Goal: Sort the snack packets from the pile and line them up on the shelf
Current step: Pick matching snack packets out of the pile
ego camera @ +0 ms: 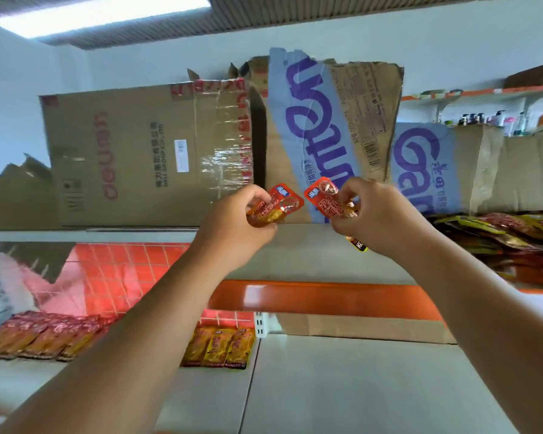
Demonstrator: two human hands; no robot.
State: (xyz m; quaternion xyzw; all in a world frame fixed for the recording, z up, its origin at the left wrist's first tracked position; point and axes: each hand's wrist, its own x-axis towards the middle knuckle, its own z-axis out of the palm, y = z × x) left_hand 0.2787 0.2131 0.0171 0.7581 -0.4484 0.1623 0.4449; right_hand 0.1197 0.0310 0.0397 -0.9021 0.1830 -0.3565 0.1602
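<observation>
Grip closed on one snack in each hand: left hand [232, 223] pinches the left packet [275, 205], right hand [380, 214] the right packet [323, 198], above mid-shelf [311, 255]. The pile [499, 233] lies at its right end. Probably comparing them; next, set each into its row.

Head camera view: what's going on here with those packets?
A person's left hand grips one red packet and the right hand a second red packet, both raised before the cardboard boxes on the upper shelf. A loose pile of packets lies at the right. On the lower shelf, packets lie in a left row and a centre row.
</observation>
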